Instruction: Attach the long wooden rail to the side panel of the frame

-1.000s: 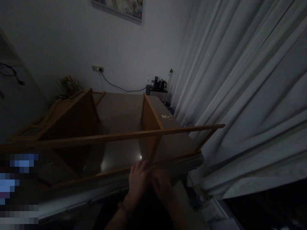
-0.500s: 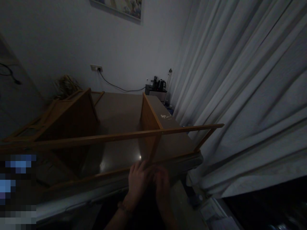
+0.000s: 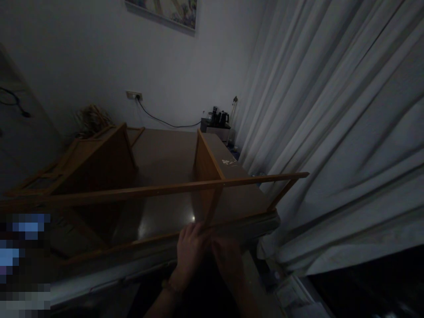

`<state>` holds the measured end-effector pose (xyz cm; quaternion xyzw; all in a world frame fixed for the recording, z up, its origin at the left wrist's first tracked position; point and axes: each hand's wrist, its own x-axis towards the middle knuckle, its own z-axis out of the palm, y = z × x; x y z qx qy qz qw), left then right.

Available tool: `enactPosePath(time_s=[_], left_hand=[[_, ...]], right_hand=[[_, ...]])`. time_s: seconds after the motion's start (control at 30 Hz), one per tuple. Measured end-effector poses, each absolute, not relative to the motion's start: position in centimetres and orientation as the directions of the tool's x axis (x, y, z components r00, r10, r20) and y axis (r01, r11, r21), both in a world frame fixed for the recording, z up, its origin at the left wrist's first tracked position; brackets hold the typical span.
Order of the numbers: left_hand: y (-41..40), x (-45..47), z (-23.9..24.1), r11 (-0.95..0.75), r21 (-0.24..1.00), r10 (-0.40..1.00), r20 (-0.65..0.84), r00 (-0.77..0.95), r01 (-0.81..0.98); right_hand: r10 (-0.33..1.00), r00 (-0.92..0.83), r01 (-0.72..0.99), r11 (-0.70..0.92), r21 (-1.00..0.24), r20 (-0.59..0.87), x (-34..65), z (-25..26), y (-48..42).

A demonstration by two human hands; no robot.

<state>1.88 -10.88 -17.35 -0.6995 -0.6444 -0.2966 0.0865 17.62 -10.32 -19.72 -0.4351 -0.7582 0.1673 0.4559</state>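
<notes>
In a dim room a wooden cabinet frame (image 3: 155,191) lies on its side before me, with an upright divider panel (image 3: 207,161) inside it. My left hand (image 3: 190,251) and my right hand (image 3: 228,258) are close together at the near edge, where a thin wooden strut (image 3: 213,205) meets the lower rail. The fingers of both hands are curled and pressed together at that joint. The darkness hides what, if anything, they hold. A bracelet sits on my left wrist (image 3: 172,288).
White curtains (image 3: 331,132) hang along the right. A wall socket (image 3: 134,95) with a black cable and a small stand with a kettle (image 3: 220,118) are at the back wall. A framed picture (image 3: 165,11) hangs above. Papers lie on the floor at lower right (image 3: 298,300).
My hands have shifted slightly at the strut's foot; the right hand has slid a little toward me. The cabinet has not moved.
</notes>
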Motion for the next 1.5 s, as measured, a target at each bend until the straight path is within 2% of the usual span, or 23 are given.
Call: enactPosePath(time_s=[0.23,0.47,0.6,0.73,0.9,1.1,1.27,1.5], left_hand=[[-10.9,1.8,-17.2,-0.158,0.263,0.854,0.520,-0.002,0.952],[-10.8,1.8,-17.3,-0.148,0.268,0.859,0.512,-0.011,0.952],[-10.8,1.9,-17.2,-0.155,0.239,0.846,0.533,0.004,0.958],[-10.9,1.8,-17.0,-0.158,0.241,0.847,0.531,0.006,0.958],[-10.9,1.8,-17.2,-0.164,0.251,0.853,0.522,0.010,0.954],[-10.9,1.9,-17.2,-0.155,0.260,0.854,0.520,-0.003,0.953],[-10.9,1.9,-17.2,-0.148,0.252,0.850,0.527,-0.008,0.956],[-10.8,2.0,-17.5,-0.137,0.252,0.843,0.538,-0.021,0.958]], right_hand=[[0.833,-0.268,0.473,0.552,-0.687,0.485,16.8,-19.4,-10.2],[0.913,-0.034,0.374,0.389,-0.842,0.406,14.4,-19.8,-11.2],[0.924,0.013,0.344,0.354,-0.870,0.381,13.7,-19.8,-11.4],[0.910,-0.017,0.407,0.385,-0.828,0.414,14.2,-19.6,-11.3],[0.855,-0.181,0.511,0.503,-0.697,0.485,15.9,-19.1,-10.6],[0.819,-0.299,0.533,0.568,-0.627,0.489,16.2,-18.3,-10.0],[0.856,-0.222,0.509,0.510,-0.693,0.467,15.1,-18.2,-10.2],[0.932,-0.045,0.428,0.343,-0.836,0.359,14.7,-18.0,-11.1]])
